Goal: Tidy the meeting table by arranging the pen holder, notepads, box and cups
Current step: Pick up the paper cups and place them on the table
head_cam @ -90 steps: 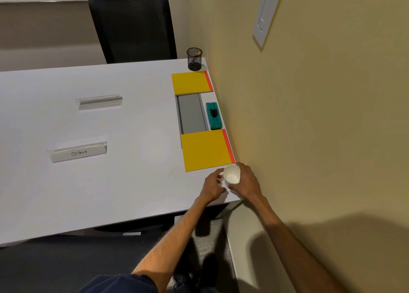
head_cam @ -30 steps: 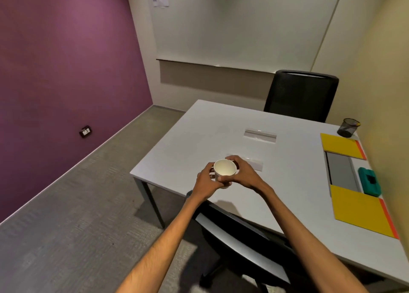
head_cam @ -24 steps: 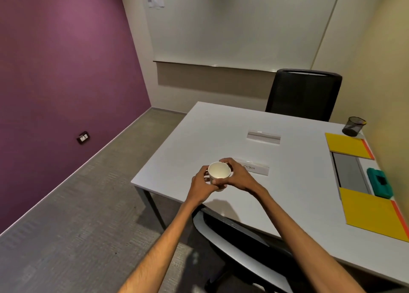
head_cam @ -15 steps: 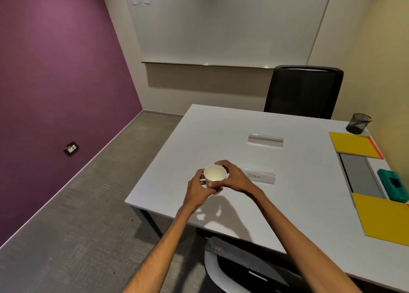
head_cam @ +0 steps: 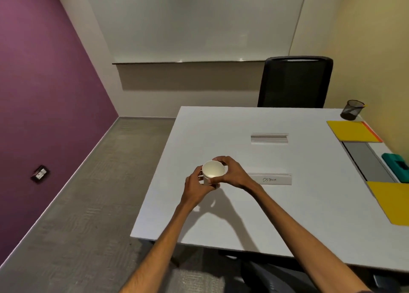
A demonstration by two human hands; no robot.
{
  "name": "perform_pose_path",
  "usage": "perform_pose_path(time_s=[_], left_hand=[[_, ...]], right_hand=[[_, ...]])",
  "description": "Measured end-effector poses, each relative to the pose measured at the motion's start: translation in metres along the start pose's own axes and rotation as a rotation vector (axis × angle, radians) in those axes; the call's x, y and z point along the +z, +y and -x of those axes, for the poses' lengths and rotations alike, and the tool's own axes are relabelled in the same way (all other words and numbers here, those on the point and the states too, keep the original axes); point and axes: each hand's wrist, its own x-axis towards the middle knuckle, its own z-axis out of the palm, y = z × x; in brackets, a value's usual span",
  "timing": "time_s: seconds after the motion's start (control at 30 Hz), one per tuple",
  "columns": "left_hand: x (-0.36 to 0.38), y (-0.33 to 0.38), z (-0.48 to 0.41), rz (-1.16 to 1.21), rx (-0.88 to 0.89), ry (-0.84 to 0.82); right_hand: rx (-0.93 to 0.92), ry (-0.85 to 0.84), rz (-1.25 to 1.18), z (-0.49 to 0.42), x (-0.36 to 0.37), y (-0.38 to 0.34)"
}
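A white paper cup [head_cam: 213,172] is held upright over the left part of the white table [head_cam: 287,215]. My left hand [head_cam: 197,187] grips its near side and base, and my right hand [head_cam: 233,173] wraps its far side. Whether there is a single cup or a stack I cannot tell. A black mesh pen holder [head_cam: 352,113] stands at the far right corner. Two yellow notepads [head_cam: 352,130] [head_cam: 392,202] lie along the right edge. Between them sits a teal box [head_cam: 397,166] beside a grey panel [head_cam: 368,162].
Two name-card stands lie mid-table, a blank one [head_cam: 269,137] and one reading OSTRICH [head_cam: 271,179]. A black chair [head_cam: 294,81] stands at the far side, another chair seat [head_cam: 254,270] below the near edge. Purple wall on the left, whiteboard ahead.
The cup left the near right corner by the notepad and travelled left across the table in both hands. In the last second the view shifted and the cup stayed held near the OSTRICH card.
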Motion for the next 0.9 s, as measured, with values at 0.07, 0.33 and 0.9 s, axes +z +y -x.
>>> perform_pose_path(time_s=[0.07,0.33,0.9], left_hand=[[-0.015,-0.006,-0.012,-0.014,0.019,-0.054],[-0.062,-0.023,-0.043,-0.054,0.041,-0.214],[-0.042,-0.05,-0.052,-0.076,-0.079,-0.289]], right_hand=[[0.027,0.048,-0.001,-0.006,0.011,-0.005],[0.12,0.214,-0.026,-0.018,0.05,-0.036],[0.427,0.527,-0.07,-0.006,0.013,0.013]])
